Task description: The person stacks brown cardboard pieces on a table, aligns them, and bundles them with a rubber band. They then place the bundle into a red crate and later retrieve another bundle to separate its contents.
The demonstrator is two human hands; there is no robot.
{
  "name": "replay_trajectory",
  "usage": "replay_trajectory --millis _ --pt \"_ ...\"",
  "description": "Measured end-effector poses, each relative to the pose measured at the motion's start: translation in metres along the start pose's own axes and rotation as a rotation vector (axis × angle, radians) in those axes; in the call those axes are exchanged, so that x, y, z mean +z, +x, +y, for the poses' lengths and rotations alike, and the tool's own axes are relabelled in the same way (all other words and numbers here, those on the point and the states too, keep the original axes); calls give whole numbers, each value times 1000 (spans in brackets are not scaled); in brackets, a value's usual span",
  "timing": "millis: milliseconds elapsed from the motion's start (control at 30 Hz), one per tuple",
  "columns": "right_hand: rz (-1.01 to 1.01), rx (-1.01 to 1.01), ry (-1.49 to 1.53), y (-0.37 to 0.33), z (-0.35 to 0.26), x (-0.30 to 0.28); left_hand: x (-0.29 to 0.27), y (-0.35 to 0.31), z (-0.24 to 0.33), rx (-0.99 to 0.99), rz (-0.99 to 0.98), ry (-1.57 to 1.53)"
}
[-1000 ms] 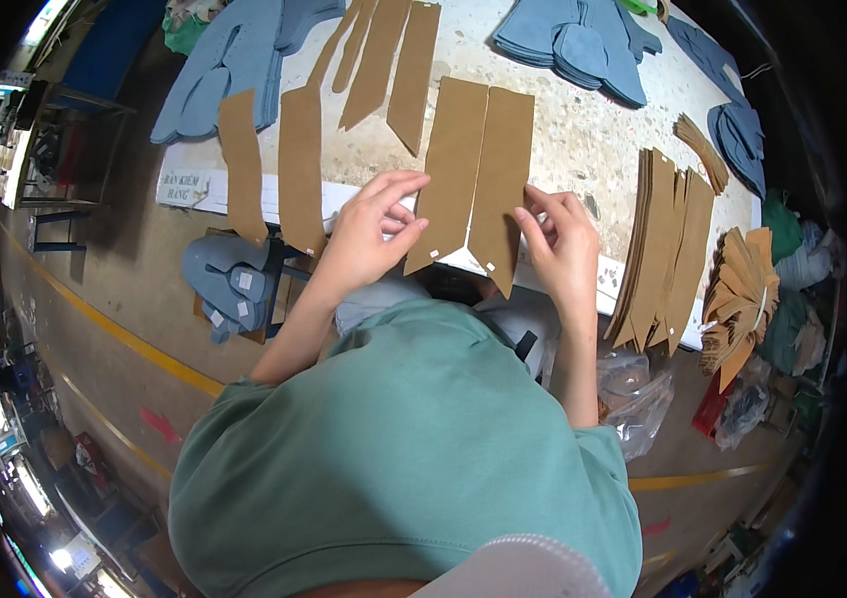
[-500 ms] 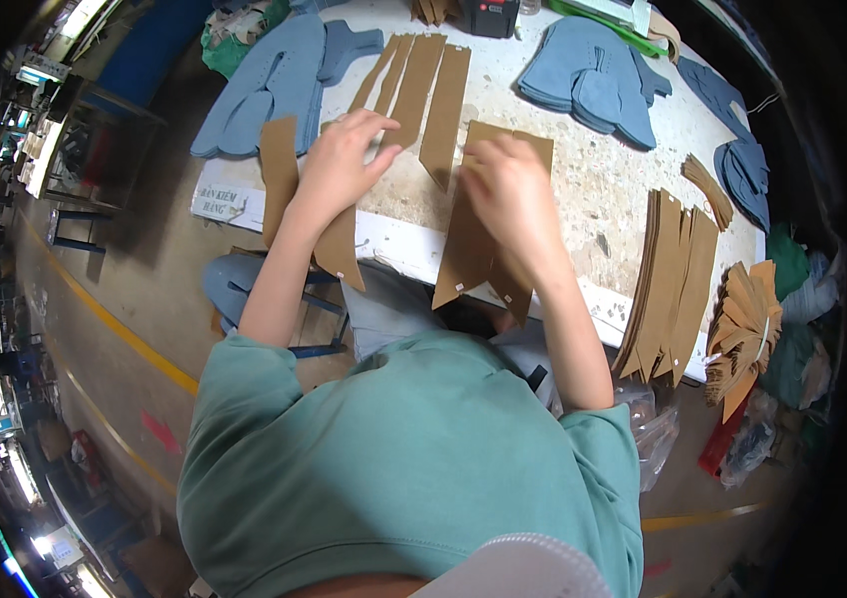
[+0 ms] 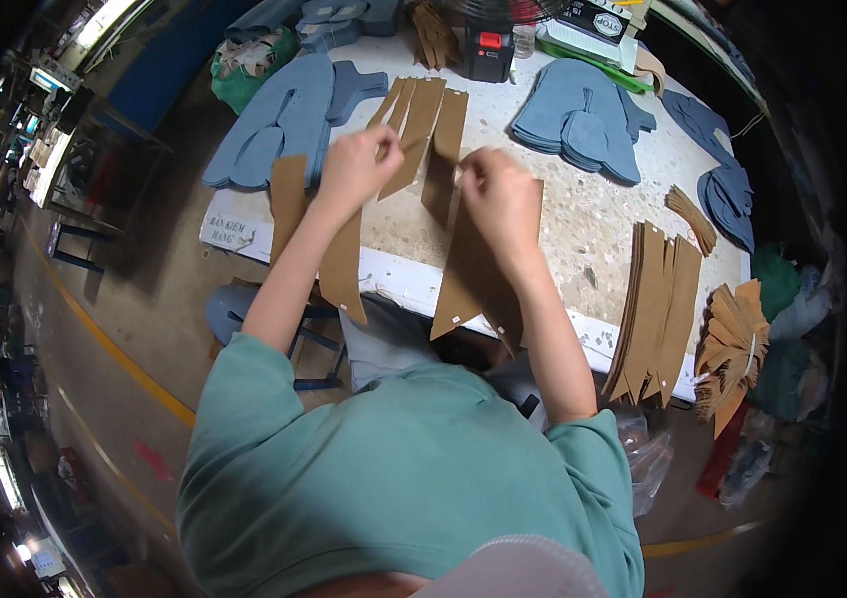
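Note:
My left hand (image 3: 355, 171) is closed in a pinch above the lower ends of several narrow brown strips (image 3: 421, 115) on the table. Whatever lies between its fingertips is too small to make out. Beneath that wrist are two brown pieces (image 3: 343, 264), overhanging the table's front edge. My right hand (image 3: 501, 204), slightly blurred, also pinches, with a small whitish spot at its fingertips beside the rightmost strip (image 3: 440, 189), which looks bent there. Under this hand lie wider brown pieces with pointed ends (image 3: 463, 284), small white marks near their tips.
Stacks of blue cut pieces (image 3: 274, 120) (image 3: 583, 120) stand at the back left and back right. Brown strip stacks (image 3: 655, 309) and a tied, fanned brown bundle (image 3: 732, 344) occupy the right edge. A black-and-red device (image 3: 489, 50) stands at the back of the white table (image 3: 583, 214).
The view has shifted, so the table sits lower in the picture. My left hand's spread fingers have closed into a pinch. My right hand has come to the rightmost strip, which now looks bent.

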State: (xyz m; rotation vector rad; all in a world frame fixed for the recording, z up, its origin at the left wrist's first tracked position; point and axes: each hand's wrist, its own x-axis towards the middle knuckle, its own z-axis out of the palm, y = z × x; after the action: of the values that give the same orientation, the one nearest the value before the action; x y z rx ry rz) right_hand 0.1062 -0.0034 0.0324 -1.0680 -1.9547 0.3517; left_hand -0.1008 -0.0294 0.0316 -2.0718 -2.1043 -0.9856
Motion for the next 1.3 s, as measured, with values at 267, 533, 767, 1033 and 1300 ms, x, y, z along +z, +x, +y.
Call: replay_trajectory --millis 267,533,767,1033,1300 --pt "519 223 301 10 13 -101 11 40 88 17 170 -455" --pt "108 314 70 -135 5 -142 41 -114 170 229 -194 -539" --pt "-11 468 158 -186 4 -152 33 -149 164 151 -281 -587" --pt "151 709 623 -160 38 -127 39 -140 172 -314 -344 -963" --pt "8 591 237 -129 75 -115 44 -132 162 -226 -436 -902"
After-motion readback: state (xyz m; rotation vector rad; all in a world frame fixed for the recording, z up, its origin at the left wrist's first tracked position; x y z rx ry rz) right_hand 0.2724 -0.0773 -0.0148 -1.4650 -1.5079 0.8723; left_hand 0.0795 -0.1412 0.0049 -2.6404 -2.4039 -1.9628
